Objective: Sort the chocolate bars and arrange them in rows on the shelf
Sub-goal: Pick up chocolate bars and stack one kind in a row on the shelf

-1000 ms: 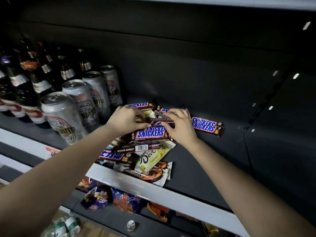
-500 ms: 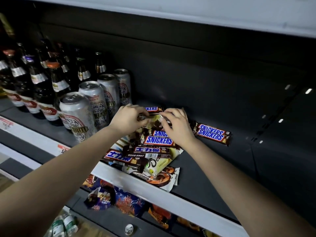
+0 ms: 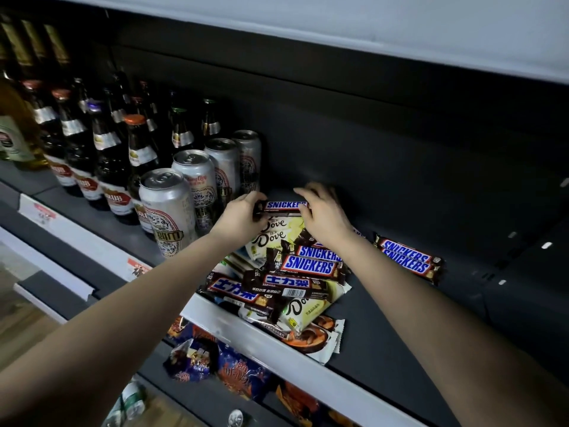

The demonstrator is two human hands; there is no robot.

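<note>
A Snickers bar (image 3: 284,206) lies crosswise at the back of the dark shelf (image 3: 385,328). My left hand (image 3: 241,217) pinches its left end and my right hand (image 3: 323,215) holds its right end. In front of the hands sits a loose pile: two pale Dove bars (image 3: 272,237), more Snickers bars (image 3: 309,263), brown bars with Chinese lettering (image 3: 289,283), another Dove bar (image 3: 303,311) and an orange-and-white wrapper (image 3: 311,339). Two stacked Snickers bars (image 3: 408,260) lie apart to the right.
Silver beer cans (image 3: 167,208) and dark bottles (image 3: 106,155) crowd the shelf to the left of the pile. The white shelf front rail (image 3: 261,349) runs below. Snack bags (image 3: 197,359) lie on the lower shelf. An upper shelf edge (image 3: 369,35) hangs overhead.
Both hands have moved toward the back of the shelf with one Snickers bar held between them. The view has shifted, so the pile sits further right in the frame.
</note>
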